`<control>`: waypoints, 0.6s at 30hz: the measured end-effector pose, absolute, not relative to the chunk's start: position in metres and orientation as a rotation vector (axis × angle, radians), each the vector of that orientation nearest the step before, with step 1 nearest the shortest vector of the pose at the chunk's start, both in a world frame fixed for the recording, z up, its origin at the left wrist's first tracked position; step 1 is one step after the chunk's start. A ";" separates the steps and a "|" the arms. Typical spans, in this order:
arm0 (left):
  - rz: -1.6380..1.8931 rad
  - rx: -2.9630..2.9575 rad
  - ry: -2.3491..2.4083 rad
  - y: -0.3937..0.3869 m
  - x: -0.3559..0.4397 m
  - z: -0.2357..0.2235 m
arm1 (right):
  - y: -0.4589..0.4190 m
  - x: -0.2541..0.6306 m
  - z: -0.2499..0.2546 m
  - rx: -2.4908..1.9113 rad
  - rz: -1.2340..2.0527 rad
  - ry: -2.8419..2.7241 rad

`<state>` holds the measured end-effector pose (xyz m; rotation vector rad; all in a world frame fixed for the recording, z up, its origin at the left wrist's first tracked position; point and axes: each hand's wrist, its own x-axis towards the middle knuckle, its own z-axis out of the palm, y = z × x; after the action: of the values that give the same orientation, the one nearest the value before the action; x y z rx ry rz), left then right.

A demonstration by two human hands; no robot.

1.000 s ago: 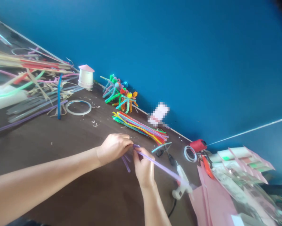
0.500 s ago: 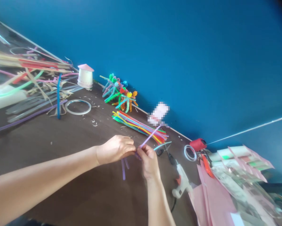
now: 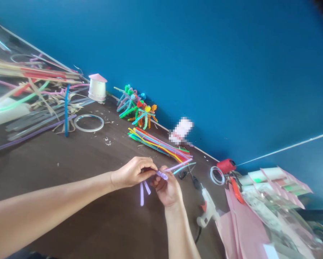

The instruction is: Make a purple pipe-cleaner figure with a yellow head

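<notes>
Between my hands is a purple pipe cleaner (image 3: 161, 175), wound into a short coil at its middle. Two loose ends hang below my left hand (image 3: 134, 172), which pinches the coil's left end between thumb and fingers. My right hand (image 3: 170, 192) is curled around the coil's other side, palm partly turned up, and a long straight end sticks out past it to the upper right. Just beyond lies a tied bundle of coloured pipe cleaners (image 3: 158, 145). Small pipe-cleaner figures (image 3: 139, 108) stand against the blue wall.
Right of my hands lie black scissors (image 3: 195, 181), a glue gun (image 3: 208, 208), a tape roll (image 3: 217, 175), a red thread spool (image 3: 226, 165) and pink sheets (image 3: 245, 223). To the left are a clear ring (image 3: 89, 123), a white pot with a pink roof (image 3: 97, 88) and piled sticks (image 3: 31, 72).
My right hand has rolled palm-up, uncovering the coil. The long purple end has swung down to the right, from pointing steeply up to lying nearly level. My left hand has barely moved.
</notes>
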<state>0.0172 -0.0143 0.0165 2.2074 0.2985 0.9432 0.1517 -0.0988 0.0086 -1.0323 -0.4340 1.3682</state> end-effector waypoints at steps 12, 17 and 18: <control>0.956 2.218 0.719 -0.010 0.022 0.004 | -0.103 0.140 0.012 -1.633 0.408 -1.278; 0.980 2.525 0.655 -0.008 0.017 0.007 | -0.109 0.141 0.014 -1.709 0.324 -1.487; 0.981 2.586 0.619 -0.008 0.017 0.008 | -0.109 0.141 0.014 -1.722 0.307 -1.503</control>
<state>0.0165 -0.0082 0.0079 2.5860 0.6194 0.9809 0.1407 -0.1093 0.0143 -1.7222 -1.5030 0.3067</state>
